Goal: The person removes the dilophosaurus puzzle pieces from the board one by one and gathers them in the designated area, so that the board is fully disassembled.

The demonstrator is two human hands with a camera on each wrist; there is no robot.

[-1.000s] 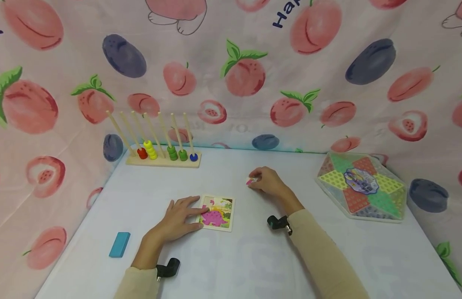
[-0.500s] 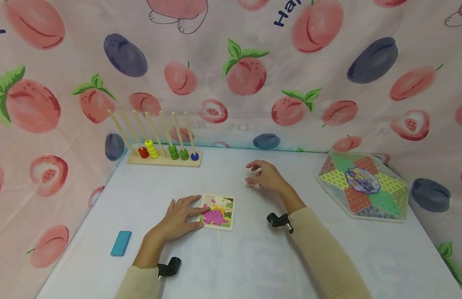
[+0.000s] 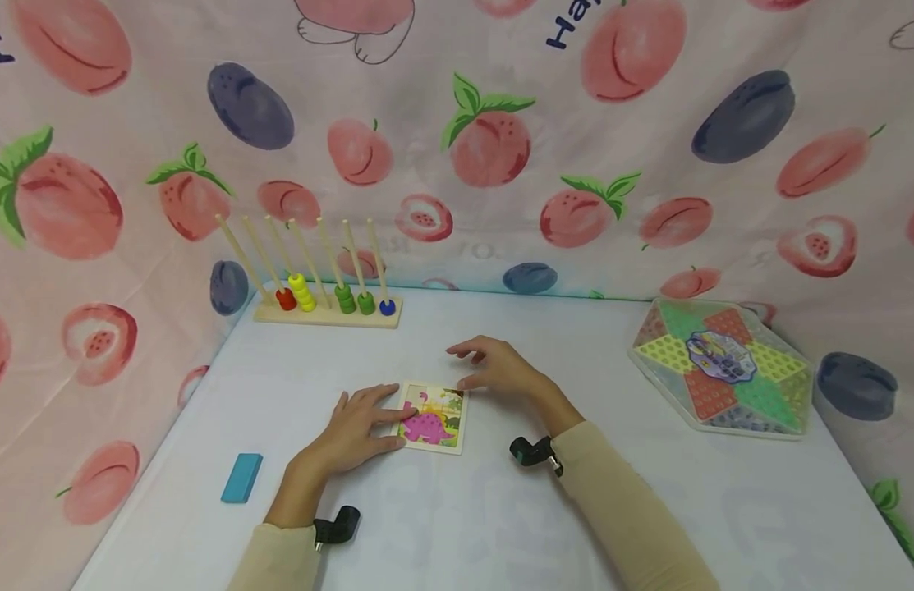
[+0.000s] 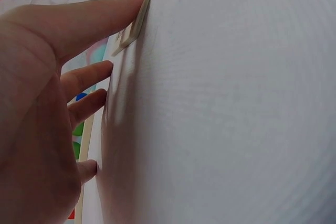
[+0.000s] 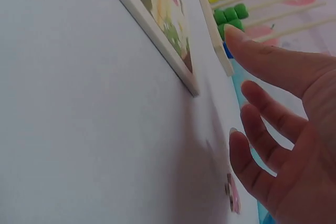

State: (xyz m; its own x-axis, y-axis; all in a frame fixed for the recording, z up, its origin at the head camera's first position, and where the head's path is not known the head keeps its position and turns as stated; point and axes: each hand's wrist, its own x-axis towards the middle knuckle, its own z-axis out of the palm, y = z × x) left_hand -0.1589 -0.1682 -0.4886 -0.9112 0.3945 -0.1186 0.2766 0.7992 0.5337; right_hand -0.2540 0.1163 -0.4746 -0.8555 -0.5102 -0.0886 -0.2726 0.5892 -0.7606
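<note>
A small square wooden jigsaw puzzle (image 3: 430, 427) with a pink dinosaur picture lies flat on the white table. My left hand (image 3: 360, 435) rests at its left side, fingers spread; a finger lies on the picture and the thumb (image 4: 113, 14) touches the frame's edge. Over the puzzle's far right corner hovers my right hand (image 3: 497, 369), fingers loosely bent and holding nothing. In the right wrist view, a small pink puzzle piece (image 5: 232, 193) lies on the table past the fingertips; the hand hides it in the head view.
A wooden bead rack (image 3: 327, 316) with upright pegs and coloured beads stands at the back left. The blue block (image 3: 241, 478) lies at the left. A clear-lidded box (image 3: 723, 369) of coloured pieces lies at the right. Fruit-patterned cloth (image 3: 457, 164) hangs behind the table.
My right hand has let go of the small pink puzzle piece and moved left and nearer, up to the puzzle's corner. My left hand has kept its place on the puzzle.
</note>
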